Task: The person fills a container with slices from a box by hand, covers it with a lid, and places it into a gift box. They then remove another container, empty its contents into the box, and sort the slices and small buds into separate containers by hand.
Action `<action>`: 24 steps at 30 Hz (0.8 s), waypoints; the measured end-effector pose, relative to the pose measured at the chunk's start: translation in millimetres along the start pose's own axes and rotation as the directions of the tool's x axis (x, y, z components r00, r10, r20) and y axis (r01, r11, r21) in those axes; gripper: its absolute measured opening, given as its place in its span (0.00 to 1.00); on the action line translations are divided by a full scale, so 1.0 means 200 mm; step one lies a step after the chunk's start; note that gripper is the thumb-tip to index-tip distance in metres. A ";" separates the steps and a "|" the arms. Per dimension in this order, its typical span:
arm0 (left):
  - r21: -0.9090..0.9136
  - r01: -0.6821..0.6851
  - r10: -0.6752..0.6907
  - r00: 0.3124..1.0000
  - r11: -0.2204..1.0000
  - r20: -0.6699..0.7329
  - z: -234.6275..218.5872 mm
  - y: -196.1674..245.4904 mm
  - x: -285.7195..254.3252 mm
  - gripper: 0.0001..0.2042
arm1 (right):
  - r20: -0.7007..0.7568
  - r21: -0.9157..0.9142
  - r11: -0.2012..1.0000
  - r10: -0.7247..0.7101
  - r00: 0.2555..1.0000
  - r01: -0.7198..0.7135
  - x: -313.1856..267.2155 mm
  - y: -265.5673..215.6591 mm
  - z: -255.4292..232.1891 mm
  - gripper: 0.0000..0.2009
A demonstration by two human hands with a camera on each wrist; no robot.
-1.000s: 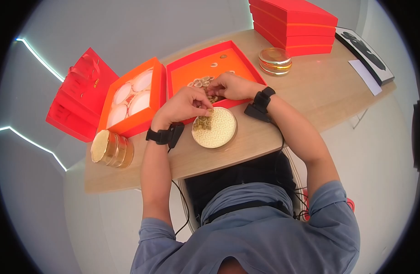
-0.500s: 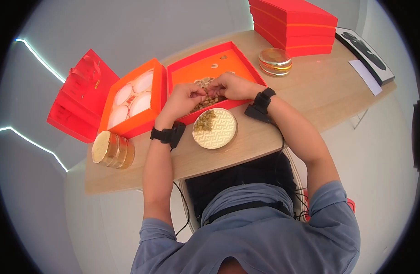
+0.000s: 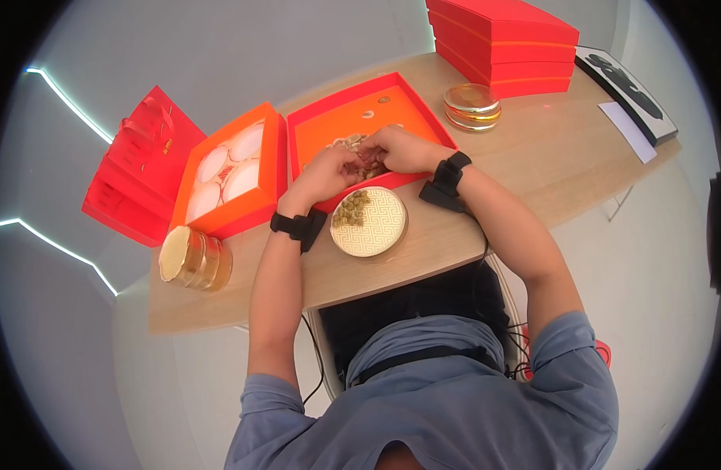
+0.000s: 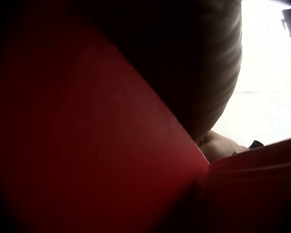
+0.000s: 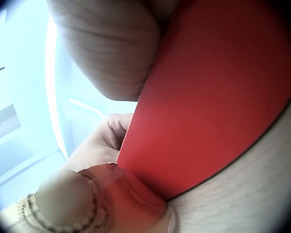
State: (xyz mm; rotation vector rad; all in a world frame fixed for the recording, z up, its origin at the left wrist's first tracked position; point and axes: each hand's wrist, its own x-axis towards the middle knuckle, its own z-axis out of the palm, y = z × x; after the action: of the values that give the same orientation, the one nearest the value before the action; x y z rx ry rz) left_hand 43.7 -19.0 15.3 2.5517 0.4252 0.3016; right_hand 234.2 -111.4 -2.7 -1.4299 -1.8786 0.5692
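Observation:
Both hands reach into the open red box lid with an orange inside [image 3: 345, 106] in the head view. My left hand [image 3: 329, 172] bends its fingers down to a loose pile near the front wall. Close on its right, my right hand [image 3: 403, 149] has its fingertips in the same pile. Pale dried slices [image 3: 349, 141] show beyond the knuckles. On the gold-patterned lid of a round jar [image 3: 380, 231], just outside the box, sits a heap of greenish dried buds [image 3: 353, 208]. In both wrist views the red wall [image 5: 203, 111] hides the fingertips, so I cannot tell what they hold.
An orange-edged gift box [image 3: 227, 160] with white round wells and a red paper bag [image 3: 145, 160] stand on the left. A gold-lidded jar [image 3: 196, 258] is at the near left corner. Another jar [image 3: 472, 108] and stacked red boxes [image 3: 509, 47] stand at the far right.
My left hand has moved from the buds on the jar lid forward into the box, beside the right hand. The right hand has barely moved.

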 end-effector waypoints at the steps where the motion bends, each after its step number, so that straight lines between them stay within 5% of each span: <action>1: 0.033 0.011 -0.010 1.000 0.999 -0.008 0.00 0.01 0.00 0.12 | 0.004 -0.019 1.000 0.012 1.000 -0.012 0.00 -0.01 0.00 0.18; 9: 0.161 -0.005 0.019 0.997 0.987 -0.081 -0.02 0.01 -0.04 0.12 | -0.040 -0.009 1.000 -0.024 0.999 0.023 0.00 0.02 0.02 0.16; 18: -0.204 0.173 -0.188 0.980 0.964 -0.058 -0.08 0.03 -0.08 0.12 | -0.033 -0.064 0.998 0.003 0.999 -0.005 -0.01 0.00 0.00 0.13; 24: -0.244 0.252 -0.259 0.966 0.936 0.007 -0.11 0.02 -0.10 0.11 | -0.043 -0.089 0.996 -0.001 0.999 -0.003 0.00 0.01 0.01 0.11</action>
State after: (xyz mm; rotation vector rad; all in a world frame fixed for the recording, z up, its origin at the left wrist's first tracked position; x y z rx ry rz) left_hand 20.8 -19.4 32.8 2.2249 0.6796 0.2711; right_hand 233.8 -111.3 -5.7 -1.4886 -1.8901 0.4565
